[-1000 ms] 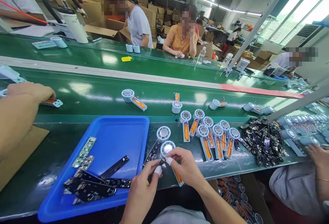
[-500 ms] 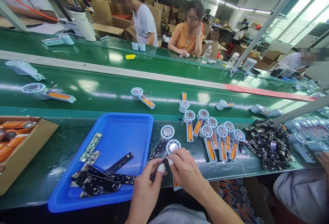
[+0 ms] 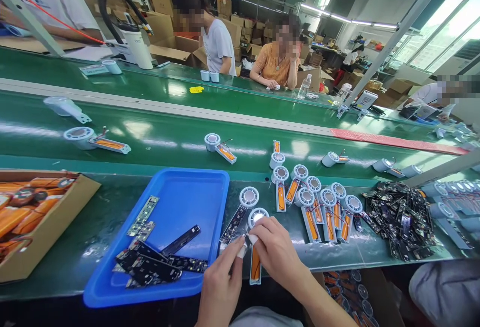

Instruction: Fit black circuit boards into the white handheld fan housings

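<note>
My left hand [image 3: 224,279] and my right hand [image 3: 276,248] meet over the bench edge, fingertips pinched close together. White coverings wrap some of the fingertips. What lies between the tips is too small and hidden to name. Under my right fingers is a light-blue round-headed unit [image 3: 258,215], its handle with an orange battery [image 3: 256,266] pointing towards me. Just left of it lies a similar unit [image 3: 249,197] with a black circuit board [image 3: 234,224] along its handle. Left of my hands, a blue tray [image 3: 187,187] holds several circuit boards [image 3: 150,267].
Several battery-fitted units [image 3: 307,197] stand to the right, beside a heap of black circuit boards [image 3: 399,222]. A cardboard box [image 3: 63,217] of orange batteries is at far left. Beyond runs a green conveyor [image 3: 168,149] carrying more units. Co-workers sit across; a person's sleeve shows at right.
The view has shifted, so the scene sits slightly right and lower. My left fingers have closed up towards my right fingertips; the dark strip seen at them earlier no longer shows.
</note>
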The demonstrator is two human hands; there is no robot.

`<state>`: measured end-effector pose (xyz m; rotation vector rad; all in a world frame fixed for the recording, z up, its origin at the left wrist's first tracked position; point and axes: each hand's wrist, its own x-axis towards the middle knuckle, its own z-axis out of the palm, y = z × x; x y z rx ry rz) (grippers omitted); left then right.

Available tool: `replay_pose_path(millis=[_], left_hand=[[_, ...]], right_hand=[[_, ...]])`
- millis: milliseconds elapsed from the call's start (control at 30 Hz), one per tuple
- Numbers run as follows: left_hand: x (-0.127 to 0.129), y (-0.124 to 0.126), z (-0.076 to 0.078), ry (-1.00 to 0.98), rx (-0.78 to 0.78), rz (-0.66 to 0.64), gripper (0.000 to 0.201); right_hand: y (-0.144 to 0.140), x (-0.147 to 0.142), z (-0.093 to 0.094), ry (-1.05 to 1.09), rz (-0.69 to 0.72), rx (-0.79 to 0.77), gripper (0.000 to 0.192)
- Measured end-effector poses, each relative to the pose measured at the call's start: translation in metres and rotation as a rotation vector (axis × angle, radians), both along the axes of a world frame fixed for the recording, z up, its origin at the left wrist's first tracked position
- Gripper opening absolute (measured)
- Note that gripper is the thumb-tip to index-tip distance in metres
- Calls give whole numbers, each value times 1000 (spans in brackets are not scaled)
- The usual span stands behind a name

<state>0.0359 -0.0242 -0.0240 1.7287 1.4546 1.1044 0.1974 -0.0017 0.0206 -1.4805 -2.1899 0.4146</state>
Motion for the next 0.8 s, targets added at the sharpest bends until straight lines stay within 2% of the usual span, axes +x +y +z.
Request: replay_pose_path(millis=[67,167,267,400,500,633,700,800], left_hand=[[-4,7,4,-60,-69,-36,32],[-8,17,13,-147,-159,-95,30],[-11,22,20,-222,-228,-145,29],[-12,24,23,-284,-287,-189,28],[-10,27,20,-274,-264,-174,27],[-3,20,10,-251,-250,-136,30],[2,11,5,-260,-271,-97,35],[7,-2,0,-297,-334,8,41]], right_hand=[[1,4,-3,91,-12,-23,25],[4,9,-4,192,49,-60,30],[8,12,-4,319,97,-106,26],[10,14,-7,431,76,-129,19],[10,12,-8,398,48,-105,19],[3,8,-2,215,-40,-75,25],[-1,7,2,230,-92,-174,22],[-5,9,1,381,-190,-365,23]])
